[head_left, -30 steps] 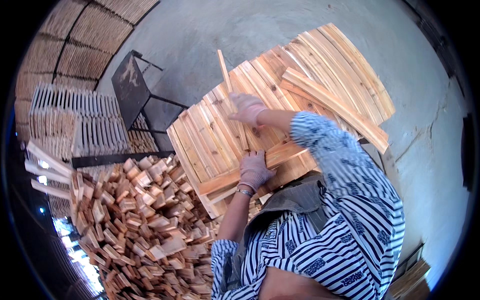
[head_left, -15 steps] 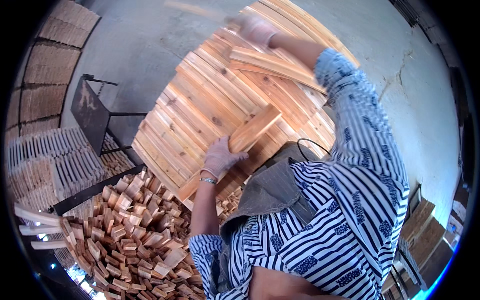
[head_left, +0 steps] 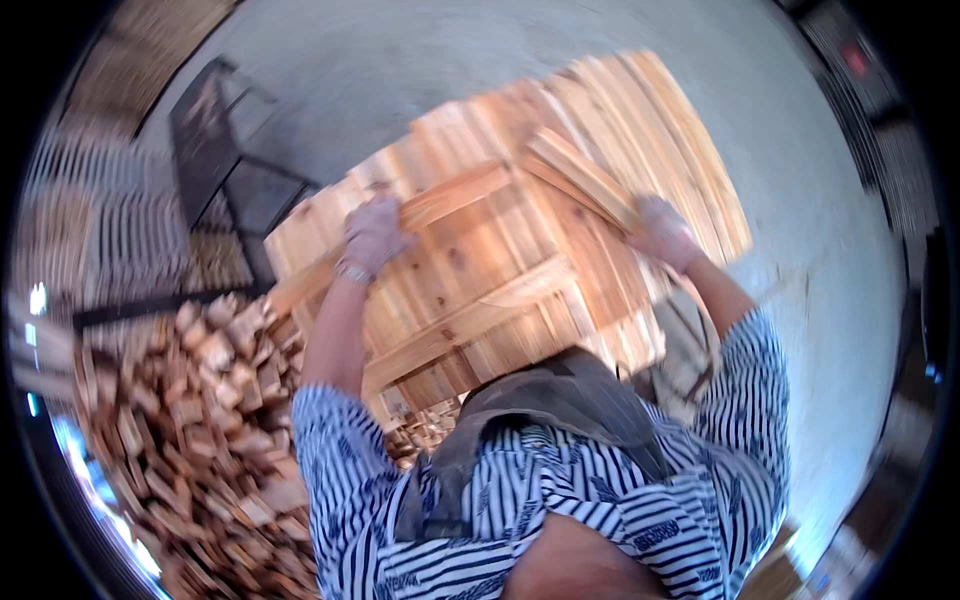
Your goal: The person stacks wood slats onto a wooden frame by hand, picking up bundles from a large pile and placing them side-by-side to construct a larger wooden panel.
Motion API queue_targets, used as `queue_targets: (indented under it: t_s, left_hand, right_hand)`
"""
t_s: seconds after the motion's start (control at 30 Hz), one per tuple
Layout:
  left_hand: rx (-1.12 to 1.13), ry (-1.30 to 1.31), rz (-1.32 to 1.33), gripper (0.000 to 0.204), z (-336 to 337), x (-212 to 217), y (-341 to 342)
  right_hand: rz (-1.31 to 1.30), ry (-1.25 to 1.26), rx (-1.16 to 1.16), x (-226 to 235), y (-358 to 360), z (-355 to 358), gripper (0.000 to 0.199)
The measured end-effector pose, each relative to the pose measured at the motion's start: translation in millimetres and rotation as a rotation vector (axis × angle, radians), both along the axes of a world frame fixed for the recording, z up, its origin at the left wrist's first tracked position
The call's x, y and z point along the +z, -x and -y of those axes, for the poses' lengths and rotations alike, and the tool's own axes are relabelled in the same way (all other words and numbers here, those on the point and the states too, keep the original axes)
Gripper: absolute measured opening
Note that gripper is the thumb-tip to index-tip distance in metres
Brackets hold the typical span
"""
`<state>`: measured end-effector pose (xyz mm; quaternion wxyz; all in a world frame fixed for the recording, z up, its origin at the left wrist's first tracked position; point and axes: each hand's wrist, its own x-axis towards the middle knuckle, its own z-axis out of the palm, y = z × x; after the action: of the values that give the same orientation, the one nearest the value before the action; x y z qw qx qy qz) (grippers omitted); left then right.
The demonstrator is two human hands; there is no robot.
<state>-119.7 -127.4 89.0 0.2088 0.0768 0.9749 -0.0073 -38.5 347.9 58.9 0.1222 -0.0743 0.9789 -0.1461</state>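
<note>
My left hand (head_left: pixel 375 238), in a pale glove, is closed over the middle of a wooden plank (head_left: pixel 458 194) lying slantwise on a bed of side-by-side boards (head_left: pixel 450 262). Another plank (head_left: pixel 475 318) lies roughly parallel to it, nearer my body. On the right, my gloved right hand (head_left: pixel 664 234) closes around the near end of a wooden strip (head_left: pixel 580 172), its fingertips partly hidden. Under that strip a second, more reddish strip (head_left: pixel 562 185) shows along its left edge. The picture is a little smeared by motion.
A heap of short wood offcuts (head_left: pixel 215 430) lies at my left. Beyond it stand a dark metal frame (head_left: pixel 205 140) and stacked slatted wood (head_left: pixel 135 220). Grey concrete floor (head_left: pixel 800 300) runs along the right, with more dark stacks (head_left: pixel 845 100) at the far right.
My left hand has moved farther from my body, along with its plank. My right hand has come back from the far edge of the boards to the strip's near end. The view has shifted.
</note>
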Motion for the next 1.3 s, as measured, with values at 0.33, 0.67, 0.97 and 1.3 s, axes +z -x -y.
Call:
queue_targets:
  t_s: [0.33, 0.67, 0.97, 1.3]
  left_hand:
    - [0.007, -0.020, -0.018, 0.056, 42, -33, 12]
    - [0.085, 0.092, 0.050, 0.047, 51, -17, 74]
    - [0.053, -0.181, -0.157, 0.047, 78, -50, 87]
    - [0.052, -0.003, -0.106, 0.051, 73, -54, 90]
  right_hand:
    - [0.091, -0.130, 0.069, 19, 37, -9, 0.072]
    - [0.243, -0.322, 0.104, -15, 69, -23, 0.088]
    - [-0.148, -0.130, 0.255, 21, 116, -16, 0.046]
    - [0.039, -0.378, 0.217, 38, 219, 28, 0.033]
